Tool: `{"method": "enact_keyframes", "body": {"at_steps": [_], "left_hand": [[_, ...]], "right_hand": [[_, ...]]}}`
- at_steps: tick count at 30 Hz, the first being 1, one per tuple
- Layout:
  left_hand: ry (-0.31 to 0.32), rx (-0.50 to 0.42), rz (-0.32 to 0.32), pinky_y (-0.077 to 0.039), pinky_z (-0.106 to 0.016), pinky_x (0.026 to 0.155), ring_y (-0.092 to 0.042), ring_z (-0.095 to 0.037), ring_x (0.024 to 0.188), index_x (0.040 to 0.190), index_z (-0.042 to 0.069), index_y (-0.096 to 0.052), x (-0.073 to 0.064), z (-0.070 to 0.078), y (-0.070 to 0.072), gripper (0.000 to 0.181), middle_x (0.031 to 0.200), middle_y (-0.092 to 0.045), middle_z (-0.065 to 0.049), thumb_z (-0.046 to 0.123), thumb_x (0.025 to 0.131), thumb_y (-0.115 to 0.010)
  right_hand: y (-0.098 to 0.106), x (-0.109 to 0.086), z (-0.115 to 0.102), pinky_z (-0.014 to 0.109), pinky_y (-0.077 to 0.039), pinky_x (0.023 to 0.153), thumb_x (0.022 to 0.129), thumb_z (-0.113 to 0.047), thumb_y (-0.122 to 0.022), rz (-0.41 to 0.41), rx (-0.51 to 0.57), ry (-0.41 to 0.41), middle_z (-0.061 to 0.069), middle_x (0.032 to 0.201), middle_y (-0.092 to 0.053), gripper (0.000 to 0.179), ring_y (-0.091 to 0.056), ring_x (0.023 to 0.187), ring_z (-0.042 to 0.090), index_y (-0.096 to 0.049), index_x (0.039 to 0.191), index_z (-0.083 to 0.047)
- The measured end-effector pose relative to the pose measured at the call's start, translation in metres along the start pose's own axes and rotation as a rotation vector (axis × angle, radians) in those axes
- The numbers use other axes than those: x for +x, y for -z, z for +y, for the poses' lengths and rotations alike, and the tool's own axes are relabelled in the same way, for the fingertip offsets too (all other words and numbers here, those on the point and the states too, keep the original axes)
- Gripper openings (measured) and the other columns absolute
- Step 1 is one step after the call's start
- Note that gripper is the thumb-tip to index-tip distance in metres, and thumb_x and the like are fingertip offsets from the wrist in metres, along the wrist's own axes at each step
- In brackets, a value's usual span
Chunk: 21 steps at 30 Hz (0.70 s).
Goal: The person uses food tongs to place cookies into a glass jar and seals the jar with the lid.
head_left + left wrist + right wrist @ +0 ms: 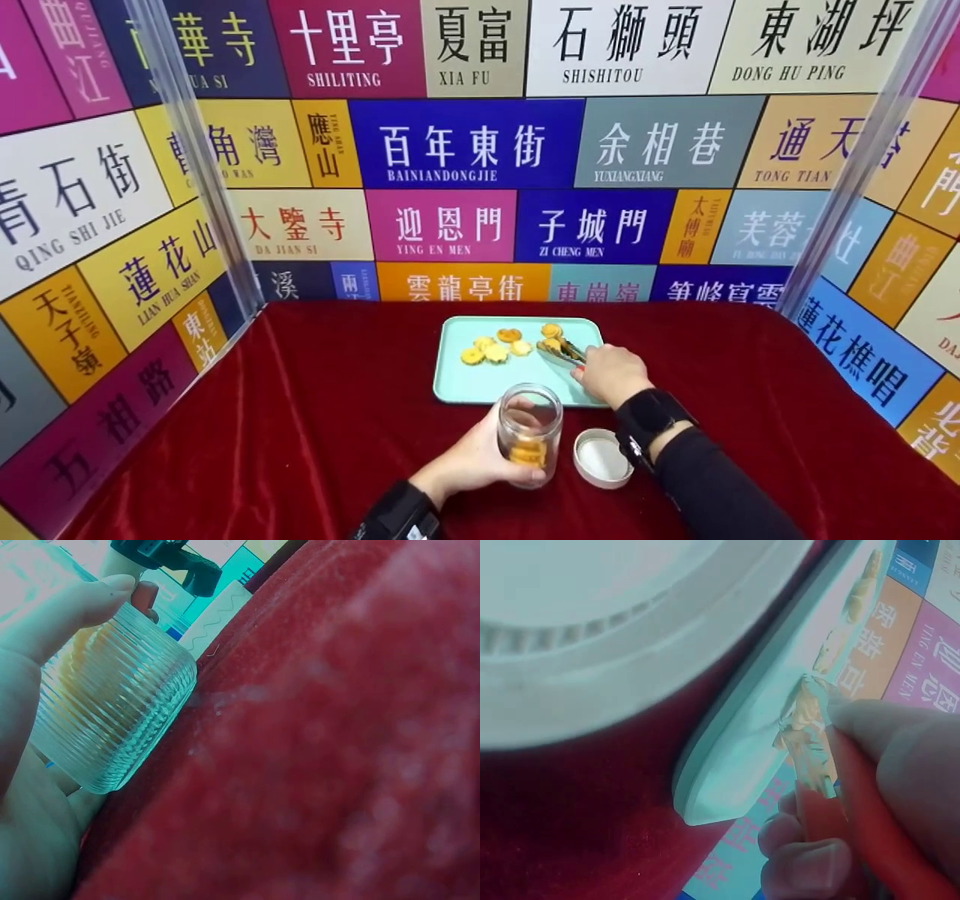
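Note:
My left hand [480,446] grips a clear ribbed glass jar [124,701], tilted slightly, with a few round yellow-orange biscuits [527,452] in its lower part. The right hand [615,373] holds tongs [870,814] with red handles by their grips. Their metal tips reach over the right side of a mint-green tray [457,386], around a biscuit [805,706]; whether they press on it I cannot tell. Several more yellow biscuits [495,352] lie on the tray's left and middle. A pale round lid [602,459] lies right of the jar, below my right wrist.
Dark red velvet cloth [337,420] covers the table. Panels with place names [469,142] stand behind and at both sides, with clear upright posts [214,165] at the back corners. Each wrist wears a black strap [652,420].

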State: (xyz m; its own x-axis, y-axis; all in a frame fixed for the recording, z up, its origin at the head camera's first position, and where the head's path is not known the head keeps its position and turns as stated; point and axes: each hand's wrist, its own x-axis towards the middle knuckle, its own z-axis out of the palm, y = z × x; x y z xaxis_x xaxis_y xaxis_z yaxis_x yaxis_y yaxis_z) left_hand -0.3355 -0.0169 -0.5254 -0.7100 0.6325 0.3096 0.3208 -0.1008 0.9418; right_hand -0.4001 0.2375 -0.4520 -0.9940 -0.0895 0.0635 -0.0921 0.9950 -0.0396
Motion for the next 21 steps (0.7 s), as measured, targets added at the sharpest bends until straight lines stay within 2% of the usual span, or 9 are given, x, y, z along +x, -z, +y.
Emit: {"method": "enact_keyframes", "body": {"at_steps": [4,13,21], "left_hand": [[0.006,0.008,0.005,-0.05,-0.035,0.111,-0.064,-0.022,0.126,0.154,0.01,-0.04,0.0,0.0,0.0,0.094,0.136,-0.064,-0.009,0.01,0.077,-0.093],[0.022,0.019,0.007,-0.05,-0.034,0.111,-0.063,-0.021,0.125,0.151,0.012,-0.042,0.001,-0.001,0.001,0.09,0.135,-0.064,-0.007,0.009,0.077,-0.093],[0.005,0.015,-0.003,-0.049,-0.036,0.112,-0.064,-0.022,0.126,0.153,0.018,-0.041,0.001,-0.003,0.0,0.093,0.137,-0.064,-0.009,0.011,0.077,-0.094]], "right_hand": [[0.004,-0.003,0.001,0.059,-0.061,0.082,0.103,-0.042,-0.07,-0.007,-0.009,0.009,0.029,0.113,-0.072,0.049,-0.07,0.102,0.046,-0.07,0.117,0.005],[0.006,-0.014,0.003,0.057,-0.062,0.079,0.102,-0.042,-0.071,0.02,-0.054,0.037,0.027,0.109,-0.072,0.047,-0.071,0.099,0.045,-0.071,0.114,0.003],[0.007,-0.025,0.005,0.056,-0.062,0.075,0.101,-0.043,-0.072,0.037,-0.078,0.052,0.025,0.104,-0.072,0.048,-0.072,0.094,0.043,-0.071,0.112,0.004]]}}
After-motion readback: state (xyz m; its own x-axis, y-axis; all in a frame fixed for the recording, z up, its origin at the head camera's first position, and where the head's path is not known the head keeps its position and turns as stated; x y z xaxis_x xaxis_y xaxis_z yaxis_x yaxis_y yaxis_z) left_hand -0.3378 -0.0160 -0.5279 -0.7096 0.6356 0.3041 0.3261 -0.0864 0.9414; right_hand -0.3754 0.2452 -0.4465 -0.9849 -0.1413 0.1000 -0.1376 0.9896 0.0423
